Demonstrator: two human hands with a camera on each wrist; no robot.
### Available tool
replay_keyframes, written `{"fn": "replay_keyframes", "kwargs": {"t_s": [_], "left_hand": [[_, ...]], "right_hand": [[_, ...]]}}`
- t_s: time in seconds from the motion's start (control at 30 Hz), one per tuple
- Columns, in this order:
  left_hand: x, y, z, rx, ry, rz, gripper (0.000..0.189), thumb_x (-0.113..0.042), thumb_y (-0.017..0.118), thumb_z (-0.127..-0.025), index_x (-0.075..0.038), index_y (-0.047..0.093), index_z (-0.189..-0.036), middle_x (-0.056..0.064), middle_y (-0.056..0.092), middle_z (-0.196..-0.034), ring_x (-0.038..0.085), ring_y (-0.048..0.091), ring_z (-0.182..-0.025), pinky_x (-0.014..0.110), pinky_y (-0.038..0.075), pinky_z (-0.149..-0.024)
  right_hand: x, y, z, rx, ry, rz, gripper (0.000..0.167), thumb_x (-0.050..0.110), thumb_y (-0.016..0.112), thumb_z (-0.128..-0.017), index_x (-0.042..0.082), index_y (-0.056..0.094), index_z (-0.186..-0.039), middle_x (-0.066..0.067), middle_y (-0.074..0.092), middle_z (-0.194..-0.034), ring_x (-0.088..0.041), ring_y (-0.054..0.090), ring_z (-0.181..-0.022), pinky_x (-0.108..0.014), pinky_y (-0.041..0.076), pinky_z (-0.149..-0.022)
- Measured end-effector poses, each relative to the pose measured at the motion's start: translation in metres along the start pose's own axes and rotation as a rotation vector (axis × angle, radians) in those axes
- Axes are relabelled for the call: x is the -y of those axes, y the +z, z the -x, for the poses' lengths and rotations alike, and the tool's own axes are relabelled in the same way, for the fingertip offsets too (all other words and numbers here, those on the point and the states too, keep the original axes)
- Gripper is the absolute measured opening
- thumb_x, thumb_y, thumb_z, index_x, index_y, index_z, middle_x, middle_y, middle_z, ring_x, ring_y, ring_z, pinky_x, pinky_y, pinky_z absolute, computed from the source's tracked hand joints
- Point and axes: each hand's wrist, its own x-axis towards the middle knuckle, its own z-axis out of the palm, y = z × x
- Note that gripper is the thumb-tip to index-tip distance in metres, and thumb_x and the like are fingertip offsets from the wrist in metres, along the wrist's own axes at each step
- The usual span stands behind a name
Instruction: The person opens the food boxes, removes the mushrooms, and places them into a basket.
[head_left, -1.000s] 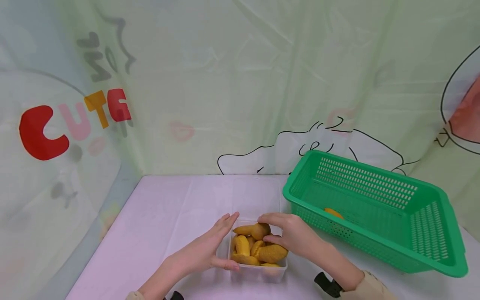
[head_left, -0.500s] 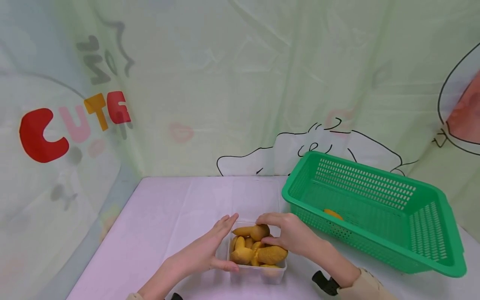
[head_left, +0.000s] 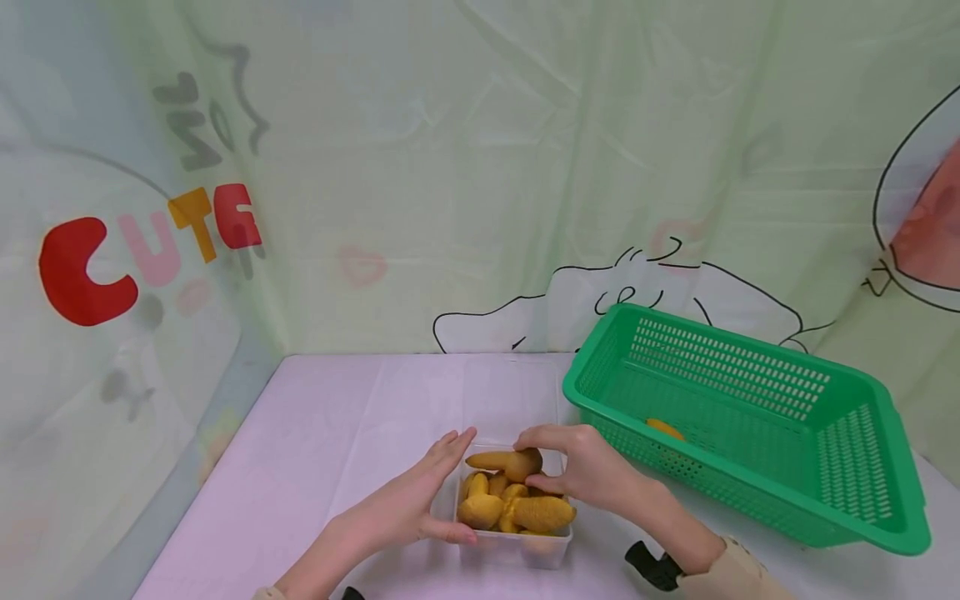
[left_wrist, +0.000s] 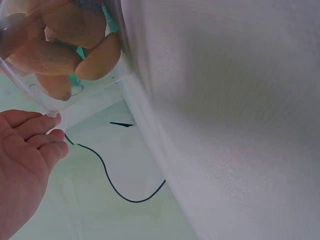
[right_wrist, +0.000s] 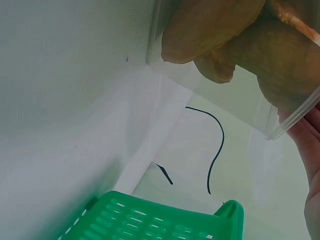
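A clear plastic box point(head_left: 517, 550) stands on the table, filled with yellow-brown, gourd-shaped pieces point(head_left: 545, 513). At its left side, my left hand point(head_left: 405, 504) has its thumb by the near rim and its fingers stretched toward the far corner. The left wrist view shows those fingertips right at the box's corner. My right hand point(head_left: 581, 467) reaches over the far right corner. Its thumb and fingers curl round the fat, darker end of a long-necked gourd-shaped piece point(head_left: 517, 463) on top of the pile. Its narrow end points left.
A large green plastic basket point(head_left: 742, 492) with slotted walls stands at the right, behind my right forearm. One orange-yellow piece point(head_left: 665, 429) shows inside it. A white cloth covers the table point(head_left: 360, 417), and a printed curtain point(head_left: 420, 183) hangs behind.
A piece at the box's front left shifted, and its rounded end now shows there. Both hands have stayed nearly in place, the right still at the long-necked piece.
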Motion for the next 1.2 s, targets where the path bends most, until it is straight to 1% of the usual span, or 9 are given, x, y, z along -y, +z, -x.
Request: {"fn": "replay_keyframes", "kwargs": {"t_s": [0.17, 0.3, 0.57, 0.67, 0.83, 0.9, 1.1, 1.2], "left_hand": [[0.0, 0.0, 0.0, 0.003, -0.002, -0.003, 0.108, -0.056, 0.068, -0.07, -0.029, 0.0, -0.149, 0.0, 0.005, -0.153, 0.02, 0.005, -0.139, 0.05, 0.026, -0.103], [0.0, 0.0, 0.0, 0.001, -0.002, -0.01, 0.108, -0.057, 0.068, -0.07, -0.029, 0.0, -0.149, 0.0, 0.005, -0.154, 0.02, 0.006, -0.139, 0.049, 0.027, -0.103], [0.0, 0.001, 0.0, -0.008, 0.008, -0.023, 0.108, -0.054, 0.07, -0.071, -0.028, 0.0, -0.149, -0.001, 0.006, -0.153, 0.019, 0.005, -0.139, 0.049, 0.025, -0.104], [0.0, 0.001, 0.0, -0.009, 0.006, -0.023, 0.108, -0.053, 0.07, -0.071, -0.028, 0.0, -0.149, -0.002, 0.006, -0.153, 0.018, 0.005, -0.139, 0.049, 0.025, -0.104], [0.0, 0.001, 0.001, -0.008, 0.0, -0.014, 0.108, -0.053, 0.071, -0.071, -0.029, 0.0, -0.149, -0.003, 0.006, -0.153, 0.019, 0.005, -0.139, 0.05, 0.025, -0.104], [0.0, 0.001, 0.001, -0.009, -0.001, -0.016, 0.108, -0.052, 0.071, -0.071, -0.028, 0.0, -0.149, -0.003, 0.006, -0.153, 0.019, 0.005, -0.139, 0.049, 0.025, -0.104], [0.0, 0.001, 0.001, -0.008, 0.003, -0.021, 0.108, -0.053, 0.07, -0.071, -0.028, -0.001, -0.149, -0.002, 0.005, -0.153, 0.021, 0.005, -0.139, 0.05, 0.024, -0.104], [0.0, 0.001, 0.001, -0.006, 0.0, -0.022, 0.108, -0.054, 0.069, -0.071, -0.029, -0.001, -0.149, -0.002, 0.004, -0.153, 0.022, 0.005, -0.139, 0.05, 0.024, -0.104]], "right_hand": [[-0.004, -0.002, 0.004, -0.037, -0.025, -0.027, 0.032, 0.005, 0.079, -0.07, 0.008, 0.066, -0.099, 0.002, 0.067, -0.097, -0.01, 0.06, -0.083, -0.036, 0.053, -0.074], [-0.006, -0.005, 0.007, -0.074, -0.063, -0.032, 0.034, 0.003, 0.08, -0.07, 0.009, 0.066, -0.1, 0.002, 0.067, -0.096, -0.01, 0.06, -0.082, -0.036, 0.053, -0.073], [-0.003, -0.015, 0.01, -0.122, -0.081, -0.043, 0.035, 0.002, 0.08, -0.069, 0.007, 0.066, -0.101, -0.001, 0.067, -0.096, -0.013, 0.062, -0.082, -0.026, 0.052, -0.073], [-0.003, -0.018, 0.011, -0.149, -0.088, -0.049, 0.037, 0.0, 0.081, -0.067, 0.008, 0.067, -0.101, 0.001, 0.067, -0.095, -0.012, 0.062, -0.082, -0.022, 0.051, -0.074], [-0.003, -0.023, 0.012, -0.203, -0.122, -0.07, 0.042, -0.004, 0.081, -0.063, 0.008, 0.067, -0.101, 0.001, 0.067, -0.094, -0.012, 0.062, -0.083, -0.016, 0.047, -0.078], [-0.003, -0.026, 0.013, -0.217, -0.129, -0.075, 0.043, -0.005, 0.081, -0.062, 0.007, 0.067, -0.101, 0.001, 0.067, -0.095, -0.013, 0.062, -0.084, -0.015, 0.046, -0.079], [-0.007, -0.035, 0.019, -0.25, -0.1, -0.059, 0.045, -0.005, 0.083, -0.06, 0.006, 0.068, -0.101, -0.001, 0.068, -0.096, -0.015, 0.063, -0.087, -0.015, 0.046, -0.08], [-0.01, -0.039, 0.023, -0.29, -0.099, -0.043, 0.046, -0.005, 0.084, -0.058, 0.004, 0.068, -0.1, -0.005, 0.068, -0.094, -0.018, 0.064, -0.088, -0.014, 0.046, -0.079]]}}
